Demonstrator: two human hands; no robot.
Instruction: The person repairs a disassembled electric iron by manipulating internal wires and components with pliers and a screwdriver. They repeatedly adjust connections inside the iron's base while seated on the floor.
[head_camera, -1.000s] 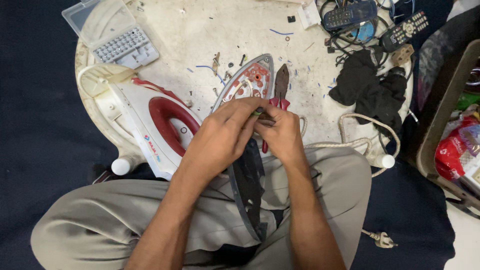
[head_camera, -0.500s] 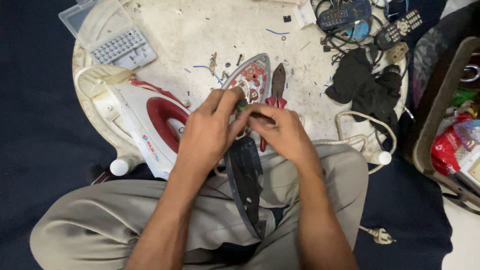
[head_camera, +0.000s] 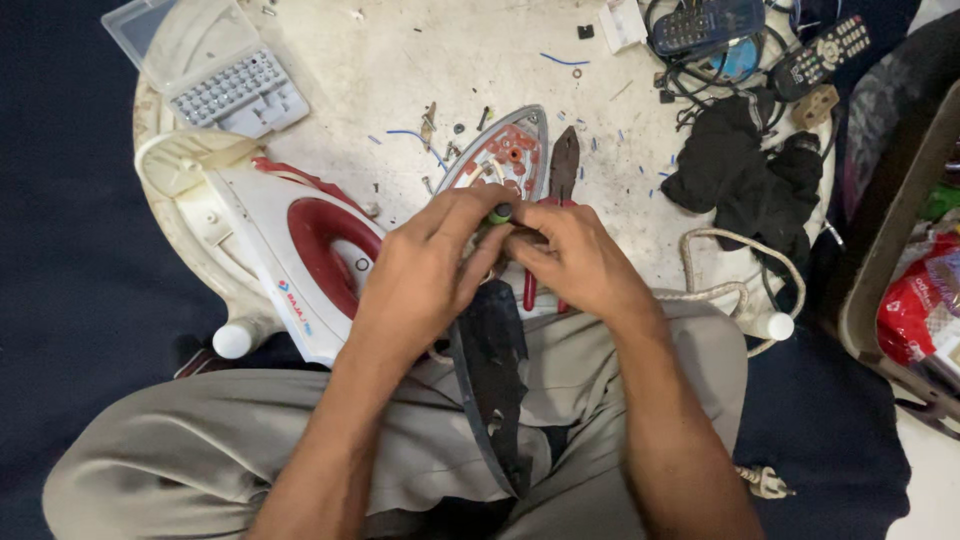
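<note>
My left hand and my right hand meet over an opened iron base with red inner parts, which leans from my lap onto a round white table. A slim tool with a green end sticks up between the fingers of both hands. The base's dark soleplate runs down between my knees. Red-handled pliers lie just beyond my right hand. The iron's white and red upper shell lies left of my left hand.
A clear plastic case of bits sits at the table's far left. Black cloth, remote controls, cables and a woven cord lie at the right. Small screws and wire scraps litter the tabletop. A bin with packets stands at the right edge.
Both hands have stayed over the iron base, shifting slightly; the green-ended tool now shows upright between the fingers. The camera view has drifted a little.
</note>
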